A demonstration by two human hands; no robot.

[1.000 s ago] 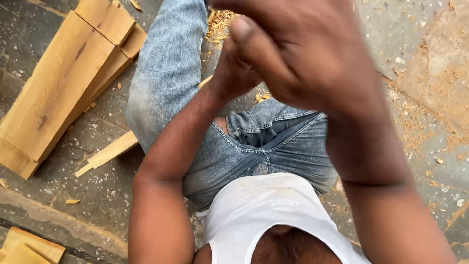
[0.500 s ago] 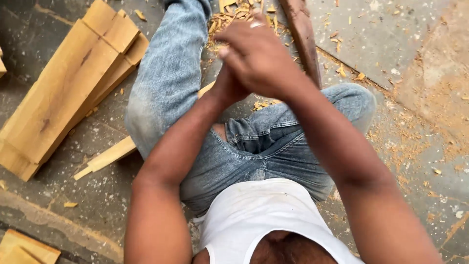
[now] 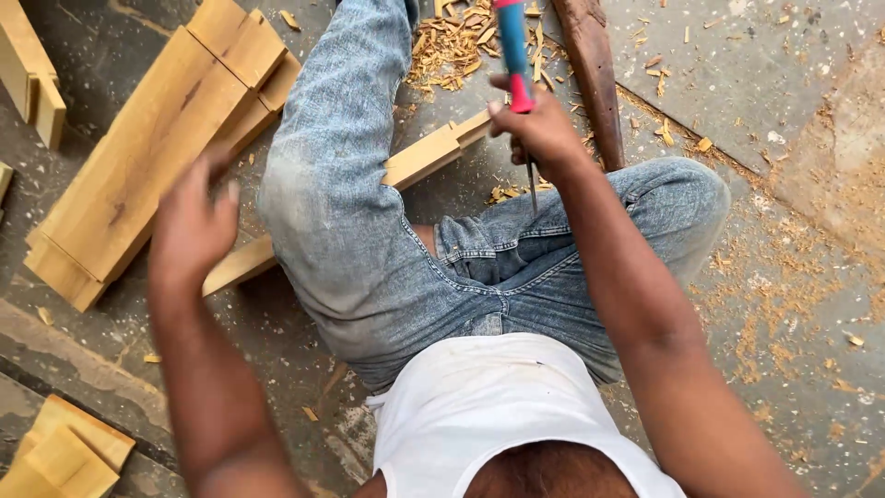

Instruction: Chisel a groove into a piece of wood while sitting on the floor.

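Note:
My right hand [image 3: 539, 129] grips a tool with a blue and red handle [image 3: 512, 51]; its thin metal shaft [image 3: 533, 189] points down toward my lap. My left hand [image 3: 189, 226], blurred and with fingers apart, hovers over the edge of a stack of wooden boards [image 3: 157, 148] and holds nothing. A long wooden strip [image 3: 424, 157] runs under my left leg in light blue jeans [image 3: 341, 194]. I sit on the concrete floor in a white top.
Wood shavings [image 3: 452, 46] lie piled beyond my knee. A dark wooden piece [image 3: 590, 65] lies past my right hand. More boards sit at the far left [image 3: 32, 78] and bottom left [image 3: 64, 452]. Sawdust covers the concrete [image 3: 802, 286] on the right.
My hands were clasped together in front of the camera. They have parted: the left swung out to the left, the right lowered and now shows the blue and red tool.

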